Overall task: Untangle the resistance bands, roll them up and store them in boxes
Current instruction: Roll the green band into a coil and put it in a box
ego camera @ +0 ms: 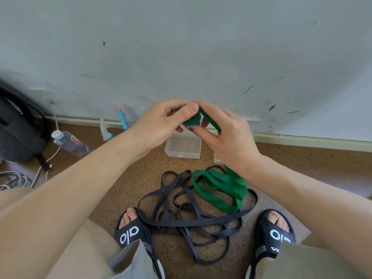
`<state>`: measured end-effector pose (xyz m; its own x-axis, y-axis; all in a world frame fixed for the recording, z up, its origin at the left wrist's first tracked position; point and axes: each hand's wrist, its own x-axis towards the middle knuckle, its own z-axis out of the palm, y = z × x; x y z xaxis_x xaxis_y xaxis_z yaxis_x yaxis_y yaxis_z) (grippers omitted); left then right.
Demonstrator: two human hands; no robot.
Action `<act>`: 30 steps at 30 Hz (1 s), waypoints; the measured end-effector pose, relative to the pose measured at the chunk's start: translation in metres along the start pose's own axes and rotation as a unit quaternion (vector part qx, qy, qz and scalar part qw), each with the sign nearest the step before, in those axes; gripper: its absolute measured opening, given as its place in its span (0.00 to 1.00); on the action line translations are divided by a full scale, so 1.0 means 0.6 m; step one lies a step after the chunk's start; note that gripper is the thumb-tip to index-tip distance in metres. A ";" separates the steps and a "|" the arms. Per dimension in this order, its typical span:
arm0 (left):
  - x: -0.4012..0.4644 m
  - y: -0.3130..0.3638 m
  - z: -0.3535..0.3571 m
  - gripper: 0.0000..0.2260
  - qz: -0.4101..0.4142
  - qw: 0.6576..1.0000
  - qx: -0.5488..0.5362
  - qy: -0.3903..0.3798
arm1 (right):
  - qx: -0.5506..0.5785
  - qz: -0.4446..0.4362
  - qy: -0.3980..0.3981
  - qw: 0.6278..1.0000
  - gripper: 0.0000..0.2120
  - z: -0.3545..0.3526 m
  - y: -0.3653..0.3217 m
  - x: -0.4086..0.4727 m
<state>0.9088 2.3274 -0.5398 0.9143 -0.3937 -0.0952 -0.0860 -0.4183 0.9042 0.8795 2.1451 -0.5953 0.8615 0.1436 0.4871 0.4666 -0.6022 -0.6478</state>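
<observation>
Head view: in front of you rises a pale, scuffed wall (201, 47), and the brown speckled floor (124, 178) runs from its skirting board toward your feet. At far left a dark backpack (18, 129) leans at the wall, with pale cables (12, 178) lying on the floor just near of it. Between your two black sandals, left (132, 234) and right (275, 236), the black resistance band (181, 208) sprawls in loose, crossing loops. The green resistance band (219, 186) lies in folds on its far right part, and one strand climbs behind your right wrist up to your hands. A clear open box (183, 147) sits on the floor below your hands, near the wall; a second clear box (217, 159) shows only as a corner beside your right wrist. A plastic water bottle (69, 142) lies on its side right of the backpack. Two spray bottles (114, 125) stand at the skirting, partly behind your left wrist. Your left hand (159, 125) pinches the small green roll (192, 119) with thumb on top and fingers curled beneath. Your right hand (227, 133) curls round the band leading off the roll, fingers touching the roll.
</observation>
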 end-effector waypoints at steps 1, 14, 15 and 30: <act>0.001 0.003 -0.010 0.15 -0.018 0.999 0.013 -0.028 | 0.001 -0.013 -0.018 1.000 0.20 -0.004 0.005 0.002; -0.003 0.010 -0.054 0.17 -0.037 0.987 0.107 -0.117 | 0.051 0.021 -0.185 0.981 0.31 -0.053 -0.012 0.019; -0.003 0.007 -0.055 0.17 -0.032 0.991 0.093 -0.095 | 0.065 0.050 -0.178 0.981 0.31 -0.056 -0.014 0.022; -0.006 0.013 -0.023 0.20 -0.027 0.996 -0.030 -0.085 | 0.091 0.026 -0.084 0.992 0.23 -0.015 -0.025 0.011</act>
<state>0.9102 2.3369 -0.5263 0.8367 -0.5062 -0.2091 -0.0091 -0.3946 0.9188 0.8761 2.1482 -0.5771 0.8992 0.2544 0.3560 0.4363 -0.4617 -0.7723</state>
